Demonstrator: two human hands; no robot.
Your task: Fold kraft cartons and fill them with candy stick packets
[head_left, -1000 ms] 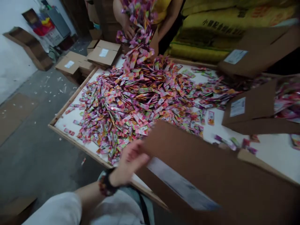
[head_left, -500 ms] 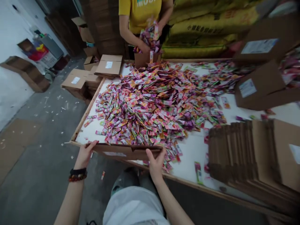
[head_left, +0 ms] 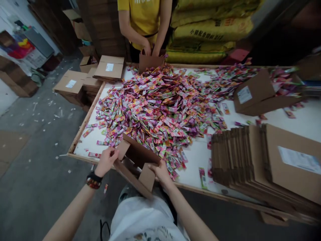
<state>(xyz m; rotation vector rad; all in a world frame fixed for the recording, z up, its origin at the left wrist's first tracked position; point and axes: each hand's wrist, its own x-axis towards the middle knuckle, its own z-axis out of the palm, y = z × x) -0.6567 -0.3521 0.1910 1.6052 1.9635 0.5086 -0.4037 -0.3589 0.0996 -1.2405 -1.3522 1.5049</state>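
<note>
A brown cardboard box [head_left: 134,179] is held at the table's front edge, its flaps standing apart so that its inside shows. My left hand [head_left: 107,161] grips its left end near a short flap, fingers closed on the cardboard. On the right end, my right hand [head_left: 160,172] pinches another short flap, thumb on the inner side. Just beyond the box spreads a large heap of small candy packets [head_left: 155,110] in pink, purple, orange and green wrappers. The bottom of the box is partly hidden by its near wall.
To the right stands a row of flattened cartons [head_left: 235,160]. Behind it sits a labelled open box [head_left: 253,93] with packets. Across the wood-edged table [head_left: 86,145], a co-worker in yellow [head_left: 145,20] has both hands in a box [head_left: 151,63]. Labelled cartons [head_left: 70,82] stand left.
The flat folded carton between my hands has been opened out into a box and tilted nearer my body. The co-worker's hands have lowered a bunch of packets into their box.
</note>
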